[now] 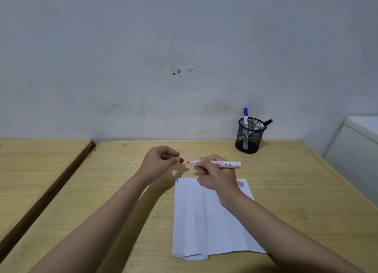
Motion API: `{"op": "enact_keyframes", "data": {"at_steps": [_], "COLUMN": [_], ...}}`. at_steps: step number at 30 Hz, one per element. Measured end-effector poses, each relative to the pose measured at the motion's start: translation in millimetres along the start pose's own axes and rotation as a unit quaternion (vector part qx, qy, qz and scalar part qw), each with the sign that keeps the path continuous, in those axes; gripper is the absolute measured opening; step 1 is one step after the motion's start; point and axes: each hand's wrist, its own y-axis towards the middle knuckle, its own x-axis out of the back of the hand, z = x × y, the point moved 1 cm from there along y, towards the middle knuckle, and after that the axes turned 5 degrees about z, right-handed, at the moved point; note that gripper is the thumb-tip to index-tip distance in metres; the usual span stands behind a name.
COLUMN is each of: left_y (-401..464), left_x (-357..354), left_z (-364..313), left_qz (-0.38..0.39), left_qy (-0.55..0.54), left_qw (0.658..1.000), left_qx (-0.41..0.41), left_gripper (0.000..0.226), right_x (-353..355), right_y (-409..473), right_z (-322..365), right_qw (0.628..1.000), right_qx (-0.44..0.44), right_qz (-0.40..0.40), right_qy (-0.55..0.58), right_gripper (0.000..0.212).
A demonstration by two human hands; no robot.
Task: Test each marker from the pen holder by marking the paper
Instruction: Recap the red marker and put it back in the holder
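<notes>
My right hand [214, 176] grips a white marker with red print [229, 164], held level above the desk with its bare red tip pointing left. My left hand [159, 162] pinches the red cap [181, 160] a short gap away from that tip. A creased white paper [204, 221] lies on the desk below my right hand, with a small red mark [177, 180] at its far left corner. At the back right stands a black mesh pen holder [250, 135] with a blue-capped marker [245, 117] upright in it and a black-capped marker [264, 124] leaning right.
The wooden desk [296, 191] meets a grey wall at the back. A second wooden table [36, 170] stands to the left across a narrow gap. A white cabinet or appliance [360, 150] stands at the right edge.
</notes>
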Motion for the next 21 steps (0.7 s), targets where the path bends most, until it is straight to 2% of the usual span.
{"op": "enact_keyframes", "data": {"at_steps": [4, 8, 12, 21], "left_y": [-17, -26, -31, -33], "left_x": [-1, -12, -21, -25], "left_z": [-17, -27, -33, -45], "left_qz": [0.041, 0.077, 0.099, 0.110], "left_qy": [-0.202, -0.289, -0.312, -0.283], "left_qw": [0.978, 0.954, 0.944, 0.952], "left_qx": [0.026, 0.038, 0.032, -0.026], "left_gripper": [0.012, 0.015, 0.015, 0.012], "right_x": [5, 5, 7, 16], "right_y": [-8, -16, -20, -22], "right_z": [12, 18, 20, 31], "right_qw": [0.997, 0.993, 0.990, 0.986], "right_qx": [0.081, 0.117, 0.135, 0.146], "right_qz": [0.010, 0.026, 0.032, 0.084], "right_qy": [-0.001, -0.003, -0.021, -0.015], "right_gripper": [0.003, 0.006, 0.008, 0.009]}}
